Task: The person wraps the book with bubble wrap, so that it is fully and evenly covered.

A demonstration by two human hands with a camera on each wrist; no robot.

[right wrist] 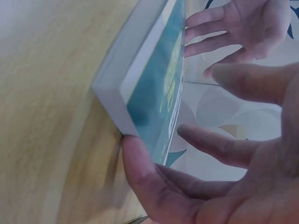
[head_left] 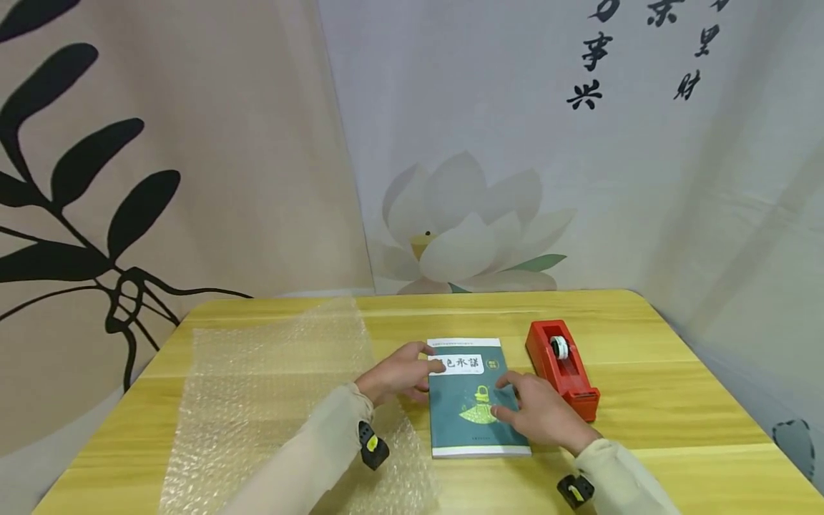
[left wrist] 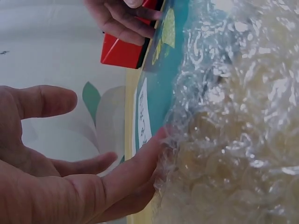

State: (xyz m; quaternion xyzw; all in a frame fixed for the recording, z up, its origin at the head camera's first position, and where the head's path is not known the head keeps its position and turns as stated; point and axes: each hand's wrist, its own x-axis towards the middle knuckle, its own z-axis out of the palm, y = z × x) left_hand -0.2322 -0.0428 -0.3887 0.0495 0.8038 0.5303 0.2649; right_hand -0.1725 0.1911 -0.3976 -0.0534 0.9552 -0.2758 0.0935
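Note:
A teal book [head_left: 450, 422] with white bands and a yellow figure on its cover lies flat on the table. My left hand [head_left: 400, 373] is at its left edge, thumb raised and fingers spread. In the left wrist view, the lower fingers reach down beside the bubble wrap [left wrist: 233, 116] and the book's edge. On the right side is my right hand [head_left: 541, 413], its thumb and index finger above the cover. A lower fingertip [right wrist: 138, 154] touches the book's side in the right wrist view. Neither hand grips the book.
A clear sheet of bubble wrap [head_left: 257, 408] spreads over the left part of the wooden table [head_left: 669, 400], partly under my left forearm. A red tape dispenser [head_left: 582, 379] with a roll in it stands just right of the book. A printed curtain [head_left: 257, 143] hangs behind.

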